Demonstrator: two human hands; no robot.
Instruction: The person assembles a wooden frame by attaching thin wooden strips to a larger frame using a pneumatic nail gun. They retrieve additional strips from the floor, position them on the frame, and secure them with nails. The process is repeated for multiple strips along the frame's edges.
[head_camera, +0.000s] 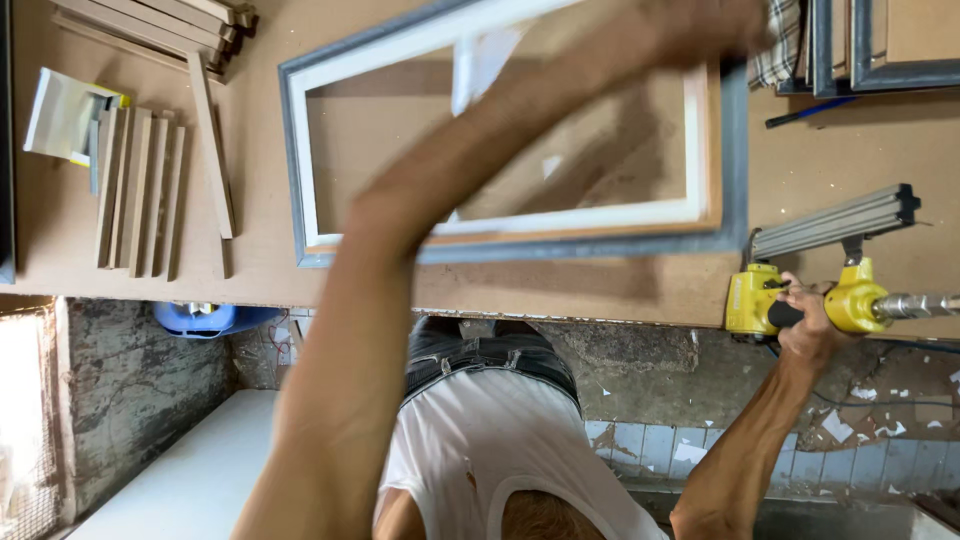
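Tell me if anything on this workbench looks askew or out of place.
One wooden strip lies slanted beside the neat row of strips, out of line with them. White paper scraps litter the floor below the bench.

R hand (805, 325) on nail gun (800, 290), frame (735, 170)

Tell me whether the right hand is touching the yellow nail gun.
Touching. The head view shows the right hand wrapped around the dark grip of the nail gun, fingers closed on it.
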